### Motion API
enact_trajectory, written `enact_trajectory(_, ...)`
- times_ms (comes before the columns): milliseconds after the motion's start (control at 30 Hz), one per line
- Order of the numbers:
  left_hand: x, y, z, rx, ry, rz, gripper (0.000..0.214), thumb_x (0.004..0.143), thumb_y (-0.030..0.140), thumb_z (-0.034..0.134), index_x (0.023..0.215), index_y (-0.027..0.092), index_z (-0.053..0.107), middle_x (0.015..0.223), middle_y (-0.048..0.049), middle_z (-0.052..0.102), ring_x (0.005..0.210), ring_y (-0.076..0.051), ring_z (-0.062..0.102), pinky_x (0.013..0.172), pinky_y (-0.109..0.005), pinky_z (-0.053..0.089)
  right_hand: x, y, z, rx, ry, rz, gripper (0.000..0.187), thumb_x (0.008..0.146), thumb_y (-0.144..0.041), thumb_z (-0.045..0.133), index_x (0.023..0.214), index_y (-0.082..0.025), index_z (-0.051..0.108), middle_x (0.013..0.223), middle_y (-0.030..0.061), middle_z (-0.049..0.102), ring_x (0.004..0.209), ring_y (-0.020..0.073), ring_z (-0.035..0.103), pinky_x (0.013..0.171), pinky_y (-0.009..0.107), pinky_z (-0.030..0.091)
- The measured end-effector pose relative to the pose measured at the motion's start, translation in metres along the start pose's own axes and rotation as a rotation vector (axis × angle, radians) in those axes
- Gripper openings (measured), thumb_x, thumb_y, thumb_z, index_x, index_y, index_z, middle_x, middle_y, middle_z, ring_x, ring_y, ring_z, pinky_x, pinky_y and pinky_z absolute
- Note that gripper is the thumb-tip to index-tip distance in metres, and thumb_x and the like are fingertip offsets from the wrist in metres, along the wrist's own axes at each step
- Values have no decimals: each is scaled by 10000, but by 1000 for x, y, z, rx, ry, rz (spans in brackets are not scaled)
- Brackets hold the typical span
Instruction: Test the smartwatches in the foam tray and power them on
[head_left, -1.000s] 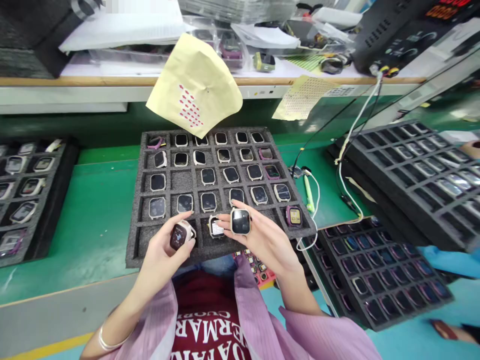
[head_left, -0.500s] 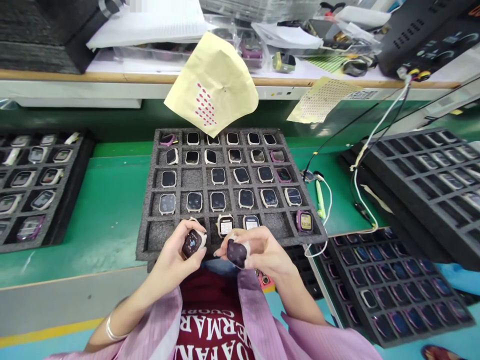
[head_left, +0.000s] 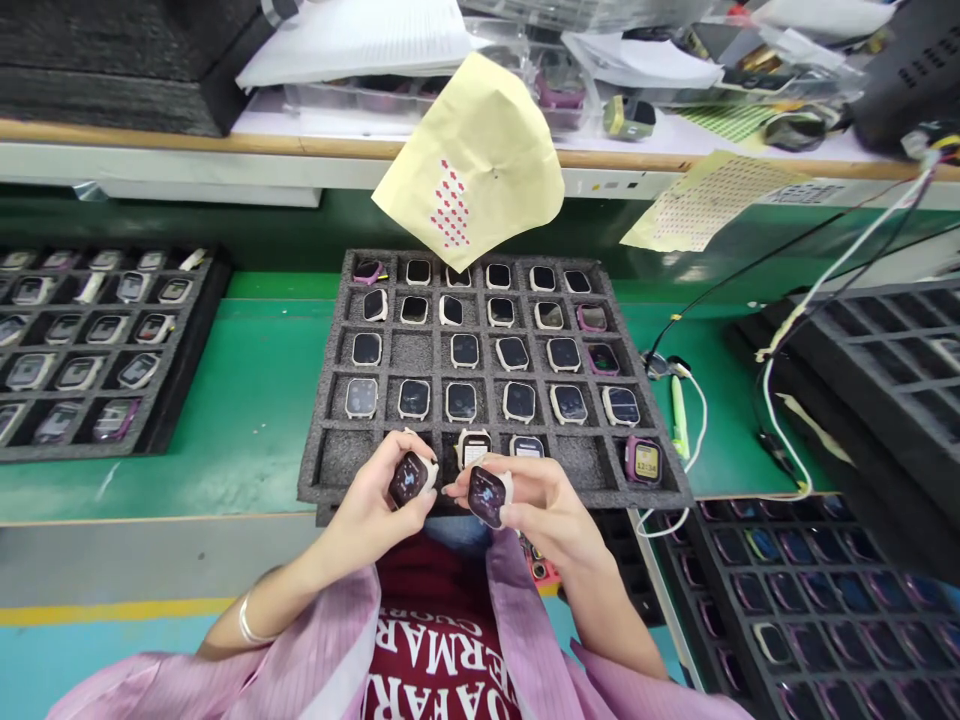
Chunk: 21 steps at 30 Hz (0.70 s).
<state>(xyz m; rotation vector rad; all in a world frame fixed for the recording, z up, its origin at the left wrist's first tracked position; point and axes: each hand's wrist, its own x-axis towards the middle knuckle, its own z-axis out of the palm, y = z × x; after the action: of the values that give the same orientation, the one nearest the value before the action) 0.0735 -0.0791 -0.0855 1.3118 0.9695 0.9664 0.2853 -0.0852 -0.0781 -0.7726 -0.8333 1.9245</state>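
My left hand (head_left: 375, 500) is closed around a smartwatch body (head_left: 410, 479) with a light case, its dark screen lit by a small bluish graphic. A second smartwatch body (head_left: 487, 494) sits between the fingers of my right hand (head_left: 547, 505), and its screen glows with a similar graphic. Both hands are over the front edge of a grey foam tray (head_left: 346, 458) divided into square compartments. Strapless watches lie in most of them, such as a light-cased watch (head_left: 519, 401) and a purple one (head_left: 643, 460) showing a yellowish display. Two watches just behind my hands have white screens.
Another foam tray (head_left: 161, 400) of watches stands at the left. Stacked trays (head_left: 847, 340) and a tray of dark purple watches (head_left: 810, 600) are at the right. A white cable (head_left: 694, 450) runs beside the middle tray. A yellow paper sheet (head_left: 480, 150) hangs from the shelf over the tray's back.
The watch screen in my right hand has gone from dark to showing a graphic, and that watch is turned slightly. The whole view has shifted, so the surroundings sit further right.
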Motion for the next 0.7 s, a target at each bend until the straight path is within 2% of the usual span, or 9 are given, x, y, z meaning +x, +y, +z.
enact_trajectory(200,0,2,-2,-37,2,12,258,825,71,577,999,240,490,868,25,483,763,-117,450,693,-212,390,2,-2,5,-21,-40,-48,347,741,-157,786,1068,-259,737,1049,78,756,1002,239,714,942,408,522)
enact_trajectory(433,2,0,-4,-200,-51,40,212,873,153,572,1030,233,454,776,34,476,647,-106,437,606,-226,386,3,-4,7,-38,-19,-70,362,722,-143,795,1065,-247,743,1041,69,747,994,232,710,928,399,536)
enact_trajectory(567,2,4,-2,-193,-57,98,173,884,176,576,1004,224,460,819,11,496,725,-129,491,693,-274,419,2,-5,9,-63,-1,-72,349,710,-150,800,1043,-242,751,1038,68,737,996,244,706,903,392,552)
enact_trajectory(700,1,6,-2,-157,-69,60,158,898,216,572,1007,221,457,848,-5,514,777,-148,526,741,-298,437,1,-5,11,-74,10,-58,346,702,-172,808,1035,-247,753,1027,65,737,989,251,705,911,409,545)
